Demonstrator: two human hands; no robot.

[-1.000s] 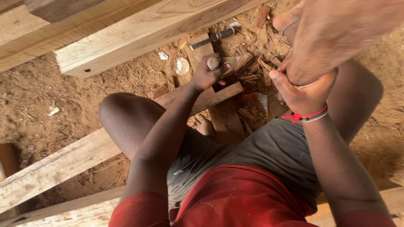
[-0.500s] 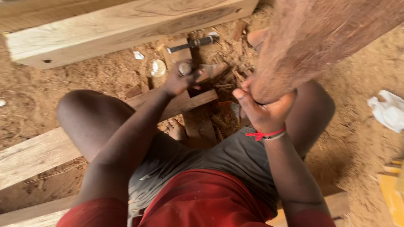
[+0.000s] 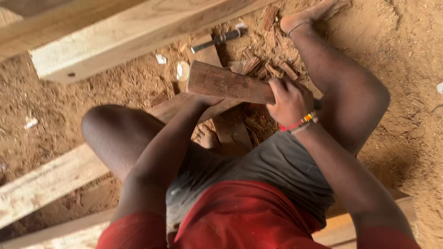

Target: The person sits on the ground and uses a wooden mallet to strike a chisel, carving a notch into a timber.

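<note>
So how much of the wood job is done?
Some is done: wood chips lie scattered on the sandy ground. Right now the right hand grips a wooden mallet above the plank, with the left hand mostly hidden beneath it. How much is left is hard to tell; a metal tool lies untouched nearby.

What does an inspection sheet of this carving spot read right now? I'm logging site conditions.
Surface: bare sandy ground strewn with wood chips.
Job's things: wooden mallet in the right hand; left hand hidden beneath it, on a plank.
Clutter: metal chisel lying loose; pale scraps.
Grips: right closed round the mallet; left cannot tell.
Cables: nothing seen.
Surroundings: timber beam ahead; bare feet among the chips.
</note>
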